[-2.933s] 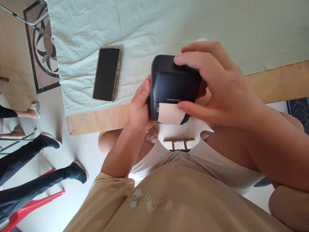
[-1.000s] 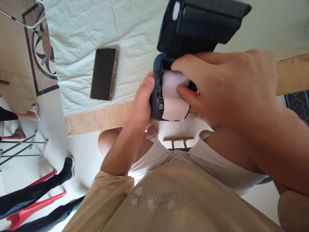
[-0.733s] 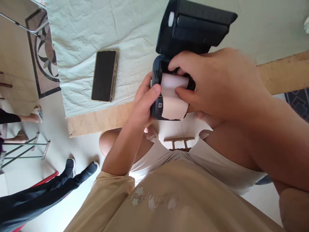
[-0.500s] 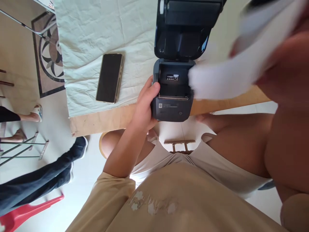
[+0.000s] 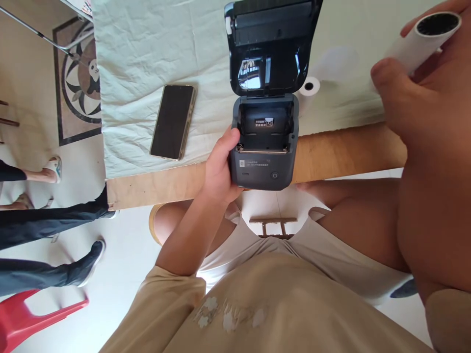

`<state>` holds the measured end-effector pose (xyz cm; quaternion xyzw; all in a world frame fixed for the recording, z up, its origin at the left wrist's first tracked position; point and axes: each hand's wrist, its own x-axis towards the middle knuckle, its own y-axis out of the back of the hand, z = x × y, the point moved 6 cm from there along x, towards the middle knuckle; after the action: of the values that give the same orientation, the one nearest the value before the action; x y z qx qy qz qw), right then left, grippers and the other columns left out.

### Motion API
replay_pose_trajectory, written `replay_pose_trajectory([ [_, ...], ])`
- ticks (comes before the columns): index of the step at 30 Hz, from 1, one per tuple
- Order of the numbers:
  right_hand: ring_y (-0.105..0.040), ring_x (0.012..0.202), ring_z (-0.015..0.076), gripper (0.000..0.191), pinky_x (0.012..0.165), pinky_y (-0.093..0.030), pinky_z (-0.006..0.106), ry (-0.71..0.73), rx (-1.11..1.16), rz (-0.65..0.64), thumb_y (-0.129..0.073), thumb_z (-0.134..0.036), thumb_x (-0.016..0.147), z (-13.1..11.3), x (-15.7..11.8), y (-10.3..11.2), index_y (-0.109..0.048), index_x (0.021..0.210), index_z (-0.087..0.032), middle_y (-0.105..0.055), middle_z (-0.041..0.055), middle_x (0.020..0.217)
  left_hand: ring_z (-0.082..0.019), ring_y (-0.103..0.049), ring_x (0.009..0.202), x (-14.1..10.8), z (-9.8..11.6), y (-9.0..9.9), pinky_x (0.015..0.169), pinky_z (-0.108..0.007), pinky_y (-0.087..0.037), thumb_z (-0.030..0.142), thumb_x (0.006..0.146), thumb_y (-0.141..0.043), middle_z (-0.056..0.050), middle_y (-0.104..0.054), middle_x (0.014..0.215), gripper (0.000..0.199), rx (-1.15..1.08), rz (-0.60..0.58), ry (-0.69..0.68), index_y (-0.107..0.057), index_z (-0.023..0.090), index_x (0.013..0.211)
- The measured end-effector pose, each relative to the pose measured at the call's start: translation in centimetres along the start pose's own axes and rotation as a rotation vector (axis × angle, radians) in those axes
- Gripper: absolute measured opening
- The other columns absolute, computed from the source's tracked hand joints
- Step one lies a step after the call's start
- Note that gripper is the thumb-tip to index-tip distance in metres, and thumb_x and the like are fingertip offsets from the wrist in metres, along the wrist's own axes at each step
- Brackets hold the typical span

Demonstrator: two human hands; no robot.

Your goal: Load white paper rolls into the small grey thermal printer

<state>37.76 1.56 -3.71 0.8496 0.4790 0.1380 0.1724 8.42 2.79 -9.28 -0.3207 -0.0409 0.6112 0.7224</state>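
Note:
My left hand (image 5: 222, 164) is wrapped round the left side of a small black label printer (image 5: 265, 169), thumb on the rim. Its glossy lid (image 5: 270, 54) stands raised, and the paper bay inside shows a small printed sticker (image 5: 264, 122). At the upper right, my right hand (image 5: 415, 98) grips a white paper roll (image 5: 415, 49), tilted so that the dark hollow of its core shows. A second white paper roll (image 5: 308, 93) is on the table just right of the printer, partly hidden behind it.
A phone (image 5: 172, 122) lies on the pale green cloth (image 5: 136, 54), left of the printer. The table's bare wooden edge (image 5: 158, 186) runs along the near side. Another person's legs (image 5: 47, 220) and a red plastic stool (image 5: 33, 318) are on the floor at left.
My right hand has moved up and away from the printer with the white roll, uncovering the second roll. My left hand still holds the printer. At left, the person's legs have shifted.

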Motion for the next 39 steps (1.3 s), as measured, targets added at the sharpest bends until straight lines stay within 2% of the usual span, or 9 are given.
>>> replay_pose_trajectory([
  [4,-0.070,0.124,0.0210,0.066,0.111,-0.049,0.047,0.015,-0.490,0.026,-0.082,-0.018,0.098,-0.7,0.8,0.5,-0.065,0.160,-0.031,-0.074,0.0061,0.143,-0.034,-0.091,0.101,-0.3,0.1,-0.3,0.053,-0.033,-0.059,0.072,0.107,-0.062,-0.005,-0.079,0.080,0.053,0.009,-0.016,0.004,-0.080,0.023,0.098],
  [8,-0.068,0.150,0.0313,0.075,0.124,-0.047,0.058,-0.095,-0.614,0.014,-0.084,-0.017,0.093,1.0,1.2,1.2,-0.062,0.164,-0.032,-0.072,0.0081,0.159,-0.037,-0.087,0.117,-0.6,0.2,-0.3,0.073,-0.039,-0.069,0.074,0.104,-0.068,-0.009,-0.085,0.097,0.052,0.040,0.053,0.024,-0.079,0.023,0.108],
  [13,-0.073,0.145,0.0340,0.051,0.115,-0.054,0.055,0.475,-0.405,0.141,-0.074,-0.030,0.100,-1.4,-1.4,0.5,-0.070,0.151,-0.026,-0.072,0.0094,0.157,-0.043,-0.081,0.134,-0.8,0.2,-0.5,0.094,-0.046,-0.073,0.077,0.102,-0.069,-0.010,-0.085,0.097,0.054,0.023,0.113,0.046,-0.081,0.025,0.107],
  [16,-0.078,0.119,0.0312,0.041,0.096,-0.061,0.051,0.551,-0.340,-0.090,-0.072,-0.030,0.098,-2.9,-2.6,-3.7,-0.068,0.138,-0.027,-0.075,0.0104,0.134,-0.040,-0.081,0.137,-0.9,0.3,-0.7,0.101,-0.045,-0.072,0.072,0.104,-0.070,-0.007,-0.087,0.099,0.051,-0.023,0.073,0.026,-0.085,0.023,0.107],
  [22,-0.063,0.128,0.0357,0.050,0.122,-0.053,0.062,0.198,-0.309,-0.372,-0.080,-0.024,0.092,-2.1,-1.4,-9.7,-0.065,0.139,-0.028,-0.060,0.0136,0.147,-0.027,-0.086,0.107,-0.6,0.2,0.1,0.084,-0.034,-0.070,0.059,0.105,-0.074,-0.005,-0.090,0.103,0.041,0.001,0.040,-0.036,-0.089,0.021,0.106],
  [26,-0.058,0.121,0.0271,0.035,0.120,-0.050,0.051,0.169,-0.180,-0.326,-0.077,-0.024,0.097,-1.9,-1.6,-8.8,-0.070,0.131,-0.032,-0.062,0.0086,0.136,-0.034,-0.086,0.121,0.0,-0.1,0.7,0.087,-0.040,-0.073,0.072,0.105,-0.067,-0.007,-0.089,0.108,0.052,0.039,0.032,-0.060,-0.086,0.023,0.108],
  [31,-0.068,0.103,0.0203,0.069,0.087,-0.059,0.039,-0.106,0.379,-0.216,-0.080,-0.010,0.074,-1.0,-1.8,-6.7,-0.063,0.135,-0.036,-0.069,0.0013,0.124,-0.036,-0.085,0.127,0.2,-0.3,0.7,0.090,-0.042,-0.073,0.064,0.104,-0.067,-0.007,-0.086,0.102,0.042,0.036,0.031,-0.028,-0.082,0.024,0.104],
  [34,-0.068,0.098,0.0221,0.046,0.070,-0.058,0.036,-0.344,0.666,-0.191,-0.078,-0.016,0.069,0.1,-1.9,-6.8,-0.068,0.113,-0.026,-0.071,0.0068,0.117,-0.036,-0.085,0.129,0.1,-0.3,0.4,0.092,-0.041,-0.073,0.054,0.105,-0.066,-0.006,-0.086,0.101,0.034,0.024,0.010,-0.015,-0.082,0.025,0.109],
  [39,-0.066,0.093,0.0189,0.034,0.067,-0.060,0.033,-0.324,0.648,-0.312,-0.088,-0.015,0.071,-0.3,-2.2,-7.0,-0.074,0.102,-0.024,-0.069,0.0047,0.106,-0.031,-0.088,0.122,0.2,-0.2,0.6,0.084,-0.037,-0.074,0.044,0.109,-0.059,-0.004,-0.087,0.101,0.030,0.004,0.006,-0.024,-0.083,0.024,0.108],
])
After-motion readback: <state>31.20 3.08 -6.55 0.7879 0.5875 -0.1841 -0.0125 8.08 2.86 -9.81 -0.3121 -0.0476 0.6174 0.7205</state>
